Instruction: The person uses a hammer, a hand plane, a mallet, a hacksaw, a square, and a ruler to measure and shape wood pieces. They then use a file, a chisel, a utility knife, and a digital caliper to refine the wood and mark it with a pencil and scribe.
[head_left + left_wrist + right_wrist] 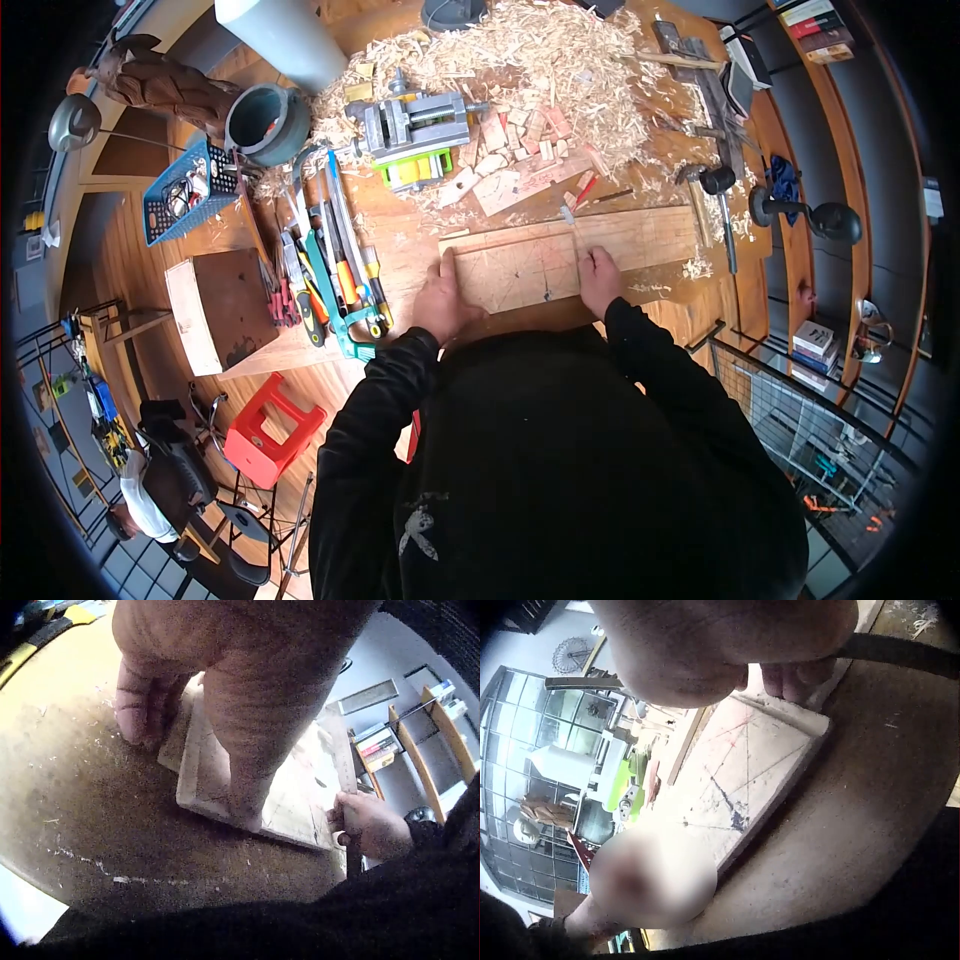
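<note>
Tabletop [400, 255]: two hands [442, 302] [600, 284] hold (one each) board [515, 272], ruler [343, 759].

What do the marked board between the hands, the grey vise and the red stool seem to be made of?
The marked board looks like bare, unvarnished wood: pale and matte, with lines drawn straight on it. The grey vise is probably metal, machined or painted, judging by its dull sheen and crisp edges. The red stool appears to be smooth moulded plastic, evenly coloured with rounded edges.
</note>
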### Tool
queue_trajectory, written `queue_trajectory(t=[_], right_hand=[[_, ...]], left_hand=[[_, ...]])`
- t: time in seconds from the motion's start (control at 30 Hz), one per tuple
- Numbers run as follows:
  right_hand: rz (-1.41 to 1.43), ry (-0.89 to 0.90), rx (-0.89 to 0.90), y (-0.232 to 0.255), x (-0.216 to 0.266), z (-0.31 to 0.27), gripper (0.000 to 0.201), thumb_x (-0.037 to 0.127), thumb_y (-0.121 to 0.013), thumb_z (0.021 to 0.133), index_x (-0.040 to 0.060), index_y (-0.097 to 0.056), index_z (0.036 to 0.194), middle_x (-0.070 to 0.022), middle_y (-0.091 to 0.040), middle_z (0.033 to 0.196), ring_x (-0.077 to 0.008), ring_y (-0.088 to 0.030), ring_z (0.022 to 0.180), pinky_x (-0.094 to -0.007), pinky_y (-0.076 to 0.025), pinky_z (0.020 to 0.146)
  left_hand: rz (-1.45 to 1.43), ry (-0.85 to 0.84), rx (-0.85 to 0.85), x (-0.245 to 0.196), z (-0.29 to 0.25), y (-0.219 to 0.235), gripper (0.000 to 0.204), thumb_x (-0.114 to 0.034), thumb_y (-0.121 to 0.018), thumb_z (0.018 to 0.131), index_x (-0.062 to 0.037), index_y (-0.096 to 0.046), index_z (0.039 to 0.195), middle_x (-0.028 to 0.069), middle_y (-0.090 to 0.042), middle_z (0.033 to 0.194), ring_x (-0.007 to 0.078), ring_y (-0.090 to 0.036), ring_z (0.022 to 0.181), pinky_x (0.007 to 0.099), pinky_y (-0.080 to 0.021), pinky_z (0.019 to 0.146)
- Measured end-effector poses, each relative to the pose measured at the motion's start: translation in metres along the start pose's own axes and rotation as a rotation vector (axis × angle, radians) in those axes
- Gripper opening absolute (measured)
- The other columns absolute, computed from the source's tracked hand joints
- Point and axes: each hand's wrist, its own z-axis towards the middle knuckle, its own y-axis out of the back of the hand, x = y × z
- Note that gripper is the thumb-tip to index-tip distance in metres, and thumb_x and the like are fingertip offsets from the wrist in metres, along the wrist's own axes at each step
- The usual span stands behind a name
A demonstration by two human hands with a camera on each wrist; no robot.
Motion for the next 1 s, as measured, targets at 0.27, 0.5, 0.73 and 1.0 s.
queue_trajectory(t=[0.27, 0.5, 0.73, 1.0], right_hand=[[0.239, -0.212, 0.145, 0.003, 0.036, 0.014, 0.024, 0.024, -0.047, 0.098, 0.0014, -0.053, 0.097, -0.0261, -0.06, 0.088, -0.0444, -0.059, 0.086, -0.0453, -0.046, 0.074], [0.161, -0.078, 0.247, 0.016, 0.033, 0.02, 0.014, 0.017, -0.052, 0.093, 0.0023, -0.055, 0.094, -0.0253, -0.059, 0.086, -0.0441, -0.057, 0.085, -0.046, -0.046, 0.074], [-0.077, 0.245, 0.217, 0.024, 0.046, 0.019, 0.01, 0.01, -0.06, 0.083, 0.0064, -0.058, 0.092, -0.0163, -0.056, 0.095, -0.0371, -0.055, 0.095, -0.0447, -0.047, 0.079], [-0.138, 0.488, 0.24, 0.01, 0.066, 0.029, 0.023, 0.007, -0.064, 0.075, 0.0079, -0.062, 0.098, -0.0128, -0.055, 0.099, -0.034, -0.053, 0.098, -0.0448, -0.045, 0.081]], left_hand=[[0.106, -0.052, 0.045, -0.007, 0.0, 0.011, 0.115, -0.028, -0.088, 0.055, 0.0062, -0.022, 0.143, 0.0305, -0.047, 0.128, 0.0418, -0.057, 0.112, 0.0431, -0.051, 0.092], [-0.024, -0.13, -0.261, 0.018, 0.018, -0.013, 0.1, -0.023, -0.085, 0.062, 0.0078, -0.029, 0.138, 0.0246, -0.053, 0.115, 0.0354, -0.059, 0.103, 0.0405, -0.052, 0.085], [-0.509, -0.018, -0.292, 0.054, 0.043, -0.023, 0.03, -0.016, -0.072, 0.084, 0.0062, -0.062, 0.101, 0.0071, -0.063, 0.072, 0.0126, -0.056, 0.064, 0.0279, -0.048, 0.061], [-0.734, 0.053, -0.273, 0.046, 0.037, -0.013, 0.03, -0.025, -0.069, 0.086, 0.0036, -0.067, 0.095, 0.0155, -0.063, 0.071, 0.0237, -0.059, 0.063, 0.0346, -0.049, 0.062]])
